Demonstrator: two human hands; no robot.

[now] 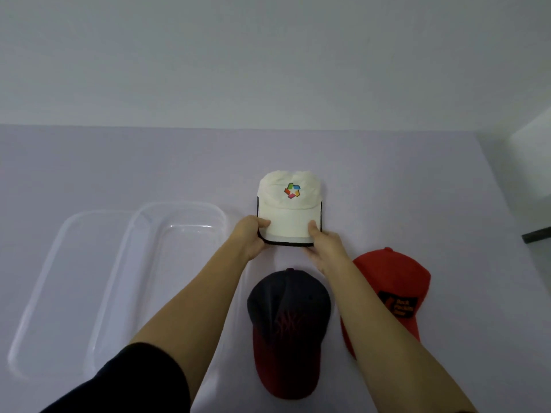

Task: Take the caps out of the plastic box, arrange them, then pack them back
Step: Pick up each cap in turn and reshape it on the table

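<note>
I see the pale lilac worktop (387, 180) filling most of my view, and I take the white cap (289, 207) as my landmark. Left of the white cap lies the clear plastic box (179, 234), nothing in it, and further left still a second clear piece overlaps it, the lid (59, 278) (I think, though the blur leaves me unsure). Nearer me than the white cap sits the dark cap with the red brim (287, 329), brim pointing my way, and just right of that one the red cap (396, 293) with a black patch, the two nearly touching. My left hand (249, 236) and right hand (323, 245) both grip the white cap's black-edged brim, one at each near corner, thumbs pressed on top.
</note>
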